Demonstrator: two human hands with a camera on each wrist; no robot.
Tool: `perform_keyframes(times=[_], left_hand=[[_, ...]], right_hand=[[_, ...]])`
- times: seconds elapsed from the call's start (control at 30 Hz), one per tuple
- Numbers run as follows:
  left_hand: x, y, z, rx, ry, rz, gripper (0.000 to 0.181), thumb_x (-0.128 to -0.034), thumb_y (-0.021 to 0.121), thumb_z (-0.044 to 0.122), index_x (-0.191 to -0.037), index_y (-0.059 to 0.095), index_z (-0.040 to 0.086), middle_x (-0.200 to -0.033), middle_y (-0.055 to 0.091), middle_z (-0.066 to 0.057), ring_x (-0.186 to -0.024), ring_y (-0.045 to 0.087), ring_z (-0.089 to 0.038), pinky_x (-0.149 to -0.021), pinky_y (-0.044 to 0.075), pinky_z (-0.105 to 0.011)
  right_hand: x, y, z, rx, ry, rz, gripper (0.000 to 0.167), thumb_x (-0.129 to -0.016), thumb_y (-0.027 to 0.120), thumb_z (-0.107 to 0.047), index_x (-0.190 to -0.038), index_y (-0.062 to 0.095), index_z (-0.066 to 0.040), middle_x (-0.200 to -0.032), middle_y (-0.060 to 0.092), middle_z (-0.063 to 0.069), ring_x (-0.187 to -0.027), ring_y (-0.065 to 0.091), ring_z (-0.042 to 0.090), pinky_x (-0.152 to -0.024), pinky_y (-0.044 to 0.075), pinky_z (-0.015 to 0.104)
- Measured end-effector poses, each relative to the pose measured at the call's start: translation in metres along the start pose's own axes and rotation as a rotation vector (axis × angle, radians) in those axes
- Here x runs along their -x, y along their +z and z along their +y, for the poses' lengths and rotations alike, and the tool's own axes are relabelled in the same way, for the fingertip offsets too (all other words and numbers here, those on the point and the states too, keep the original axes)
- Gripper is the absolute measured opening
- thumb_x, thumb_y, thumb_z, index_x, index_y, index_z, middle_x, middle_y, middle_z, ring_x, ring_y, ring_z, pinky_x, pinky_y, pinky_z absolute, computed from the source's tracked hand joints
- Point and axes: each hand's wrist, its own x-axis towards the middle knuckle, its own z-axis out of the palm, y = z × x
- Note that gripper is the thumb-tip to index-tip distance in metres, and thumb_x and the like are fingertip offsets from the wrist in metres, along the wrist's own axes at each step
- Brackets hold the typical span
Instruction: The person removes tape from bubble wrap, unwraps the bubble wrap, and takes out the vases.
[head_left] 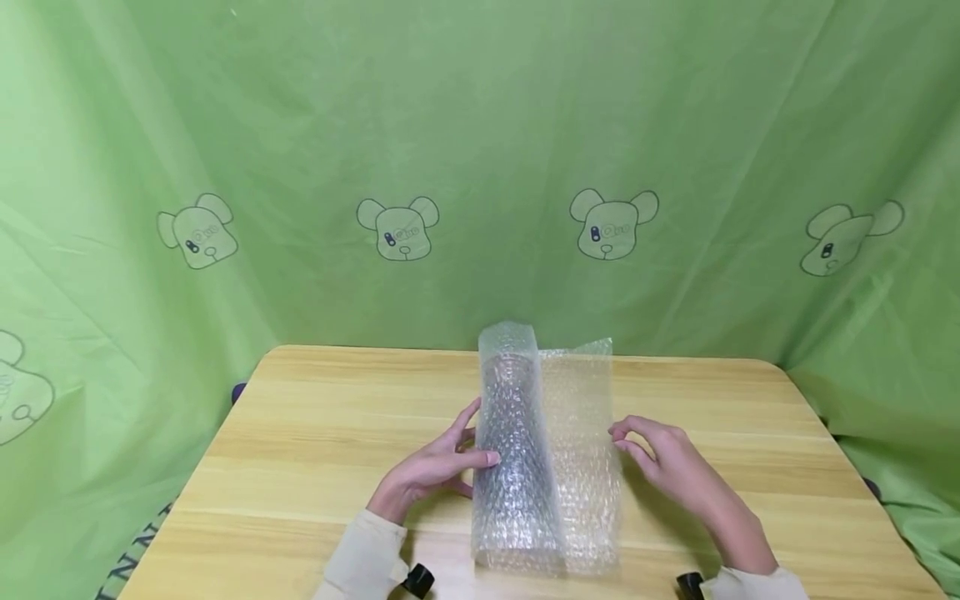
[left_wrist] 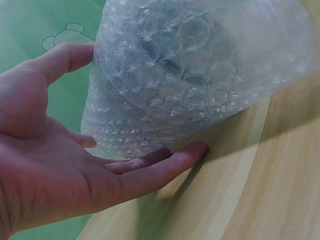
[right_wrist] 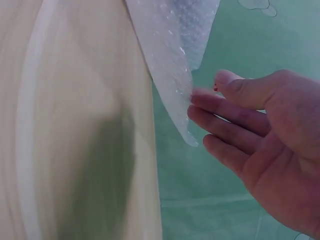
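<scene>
A tall bundle of clear bubble wrap (head_left: 513, 467) stands on the wooden table, a darker cylindrical shape dimly visible inside; what it is cannot be told. A loose flap (head_left: 581, 467) of the wrap extends to its right. The left hand (head_left: 431, 471) rests against the bundle's left side, thumb on its front. In the left wrist view the left hand (left_wrist: 85, 150) has its fingers extended along the underside of the wrap (left_wrist: 165, 85). Beside the flap's right edge is the right hand (head_left: 671, 467). In the right wrist view the right hand (right_wrist: 270, 125) touches the flap's edge (right_wrist: 170, 85) with fingertips, thumb apart.
The wooden table (head_left: 337, 400) has rounded back corners. Behind and around it hangs a green curtain (head_left: 480, 108) printed with bear heads. A small black object (head_left: 418, 581) is at the left wrist, and another (head_left: 690, 586) at the right wrist.
</scene>
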Motion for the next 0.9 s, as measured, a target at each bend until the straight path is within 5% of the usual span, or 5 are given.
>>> perform_keyframes(times=[0.37,0.9], left_hand=[[-0.001,0.000,0.000,0.001,0.007,-0.022,0.108,-0.0920,0.073,0.013,-0.165,-0.004,0.034,-0.163,0.011,-0.030,-0.126,0.054,-0.042,-0.089,0.059,-0.058],[0.000,-0.001,0.000,-0.001,0.014,-0.022,0.108,-0.0929,0.072,0.014,-0.165,-0.005,0.033,-0.164,0.009,-0.030,-0.129,0.052,-0.043,-0.090,0.059,-0.058]], right_hand=[[0.013,0.006,0.016,-0.028,0.137,-0.095,0.017,-0.091,0.072,0.004,-0.098,0.071,-0.012,-0.104,0.077,0.007,-0.101,0.072,0.033,-0.090,0.059,0.051],[0.012,0.007,0.020,-0.038,0.185,-0.161,0.013,-0.093,0.071,-0.002,-0.099,0.071,-0.014,-0.099,0.076,-0.003,-0.098,0.072,0.025,-0.091,0.060,0.048]])
